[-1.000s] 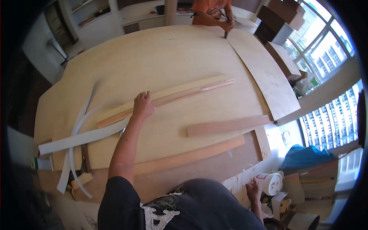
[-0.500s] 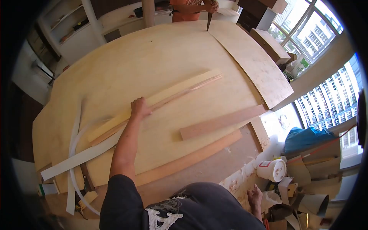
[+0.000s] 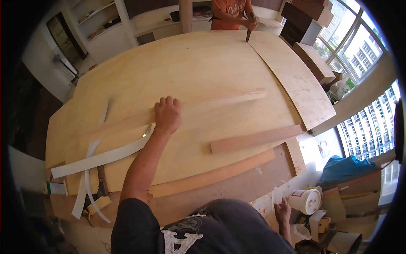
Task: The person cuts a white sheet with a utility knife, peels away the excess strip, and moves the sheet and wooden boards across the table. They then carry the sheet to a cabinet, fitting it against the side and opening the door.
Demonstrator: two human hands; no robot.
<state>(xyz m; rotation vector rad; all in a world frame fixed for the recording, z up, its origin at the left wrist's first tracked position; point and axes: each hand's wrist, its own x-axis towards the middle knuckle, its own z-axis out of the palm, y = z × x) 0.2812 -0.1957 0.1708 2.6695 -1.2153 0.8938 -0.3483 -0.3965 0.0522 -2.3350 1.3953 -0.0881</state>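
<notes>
My left hand (image 3: 168,115) is closed over the middle of a long wooden strip (image 3: 228,98), which is smeared by motion above a broad plywood sheet (image 3: 186,67). White flexible strips (image 3: 99,161) lie to the left of my forearm, one with a small metallic-looking piece (image 3: 147,130) at its end. A reddish wooden board (image 3: 253,139) rests on the sheet to the right. My right hand (image 3: 282,210) hangs low beside a white bucket (image 3: 305,201), its fingers loosely bent and apart, with nothing visible in them.
Across the sheet a person in an orange shirt (image 3: 228,12) grips a handsaw (image 3: 249,34) at the end of a cut line, beside a separate plywood panel (image 3: 292,76). Another wooden plank (image 3: 215,173) lies near me. Drawer boxes (image 3: 313,61) stand by the windows.
My left hand has risen, and the wooden strip has turned so that less of its broad face shows. The whole view has shifted. My right hand stays low by the bucket.
</notes>
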